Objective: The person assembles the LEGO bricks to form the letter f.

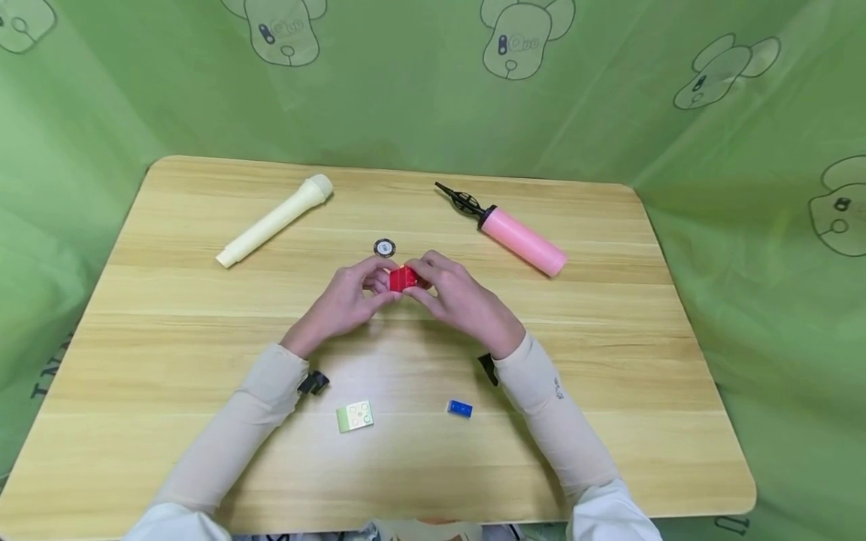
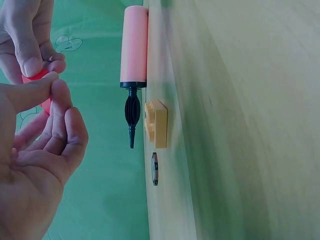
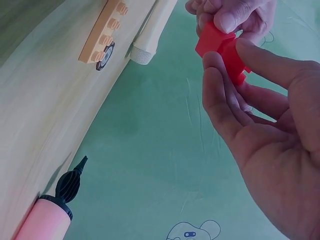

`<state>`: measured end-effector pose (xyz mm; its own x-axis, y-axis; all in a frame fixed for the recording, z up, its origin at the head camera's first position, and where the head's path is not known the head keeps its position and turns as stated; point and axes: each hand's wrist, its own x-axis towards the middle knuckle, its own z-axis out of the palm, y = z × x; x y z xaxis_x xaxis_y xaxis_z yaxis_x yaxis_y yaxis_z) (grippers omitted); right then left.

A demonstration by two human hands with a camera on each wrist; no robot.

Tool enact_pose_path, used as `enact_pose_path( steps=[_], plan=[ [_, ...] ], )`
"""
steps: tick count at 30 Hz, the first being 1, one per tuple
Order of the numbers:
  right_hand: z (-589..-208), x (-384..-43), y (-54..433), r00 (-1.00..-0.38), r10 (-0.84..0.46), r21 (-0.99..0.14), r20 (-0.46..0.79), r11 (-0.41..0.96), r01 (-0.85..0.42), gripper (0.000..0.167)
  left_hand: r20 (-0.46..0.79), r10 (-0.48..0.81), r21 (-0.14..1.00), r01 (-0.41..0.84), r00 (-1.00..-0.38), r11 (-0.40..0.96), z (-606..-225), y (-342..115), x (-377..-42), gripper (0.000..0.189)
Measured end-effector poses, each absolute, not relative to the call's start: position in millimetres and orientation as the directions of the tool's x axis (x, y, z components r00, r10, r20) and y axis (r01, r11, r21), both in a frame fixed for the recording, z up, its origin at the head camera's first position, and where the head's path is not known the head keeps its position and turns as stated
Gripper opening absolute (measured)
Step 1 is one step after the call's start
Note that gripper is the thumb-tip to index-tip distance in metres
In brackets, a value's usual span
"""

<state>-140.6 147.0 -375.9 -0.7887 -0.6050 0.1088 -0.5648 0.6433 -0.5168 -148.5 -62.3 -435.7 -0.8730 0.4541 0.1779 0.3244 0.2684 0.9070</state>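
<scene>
Red toy building bricks (image 1: 401, 279) are held above the middle of the table between both hands. Seen from the right wrist, there appear to be two red pieces (image 3: 212, 40) set against each other, with studs at one end. My left hand (image 1: 346, 302) pinches one side between thumb and fingers. On the other side my right hand (image 1: 461, 299) grips with its thumb and fingertips. Fingers cover part of the bricks. An orange-yellow studded brick (image 2: 160, 125) stands on the table in the wrist views; the head view does not show it.
A round chip (image 1: 384, 248) lies just beyond the hands. Farther back are a cream microphone-shaped tube (image 1: 274, 222) and a pink hand pump (image 1: 522, 242) with a black nozzle. Nearer the body lie a pale green studded brick (image 1: 355, 416) and a small blue brick (image 1: 460, 409).
</scene>
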Motion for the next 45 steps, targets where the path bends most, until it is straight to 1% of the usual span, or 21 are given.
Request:
enact_pose_path(
  steps=[4,14,20,22,24,28,30,32,37,42,45],
  plan=[
    [-375.5,-140.3,145.9,-0.795,-0.597,-0.507,0.111,0.654,-0.561,0.039,0.174,0.451,0.916,0.312,-0.875,0.251,-435.9,-63.7,-147.8,0.034],
    [-378.2,-136.3,140.6,-0.778,-0.608,-0.488,0.156,0.638,-0.596,0.037,0.151,0.445,0.936,0.273,-0.883,0.222,-437.4,-68.1,-144.4,0.036],
    [-371.9,-134.0,136.6,-0.777,-0.61,-0.464,0.154,0.649,-0.602,0.037,0.172,0.43,0.94,0.279,-0.886,0.197,-434.6,-68.1,-141.8,0.035],
    [-370.3,-135.7,136.4,-0.781,-0.61,-0.482,0.133,0.649,-0.589,0.038,0.173,0.426,0.941,0.277,-0.888,0.197,-434.9,-68.2,-142.1,0.035],
    [-371.1,-139.2,137.6,-0.789,-0.606,-0.518,0.103,0.644,-0.562,0.039,0.147,0.435,0.94,0.263,-0.888,0.219,-435.4,-68.3,-143.4,0.035],
    [-380.4,-148.8,140.8,-0.799,-0.601,-0.586,0.03,0.637,-0.501,0.039,0.067,0.492,0.905,0.261,-0.868,0.336,-438.8,-69.3,-148.7,0.034],
    [-387.0,-152.6,141.7,-0.793,-0.609,-0.6,-0.006,0.637,-0.484,0.039,0.035,0.52,0.876,0.276,-0.854,0.395,-441.4,-70.6,-151.0,0.035],
    [-392.6,-155.1,141.7,-0.784,-0.62,-0.613,-0.035,0.633,-0.473,0.042,0.025,0.534,0.857,0.293,-0.845,0.424,-444.2,-72.3,-152.3,0.037],
    [-398.0,-159.3,141.1,-0.776,-0.629,-0.622,-0.055,0.629,-0.466,0.047,0.058,0.53,0.845,0.324,-0.846,0.425,-448.9,-75.2,-153.9,0.042],
    [-396.4,-165.8,142.3,-0.777,-0.623,-0.648,-0.091,0.629,-0.429,0.049,0.063,0.519,0.853,0.316,-0.852,0.416,-452.7,-77.2,-156.3,0.047],
    [-397.0,-169.8,143.5,-0.787,-0.606,-0.599,-0.116,0.675,-0.431,0.056,0.054,0.51,0.859,0.3,-0.858,0.414,-454.3,-80.4,-158.0,0.043]
  ],
)
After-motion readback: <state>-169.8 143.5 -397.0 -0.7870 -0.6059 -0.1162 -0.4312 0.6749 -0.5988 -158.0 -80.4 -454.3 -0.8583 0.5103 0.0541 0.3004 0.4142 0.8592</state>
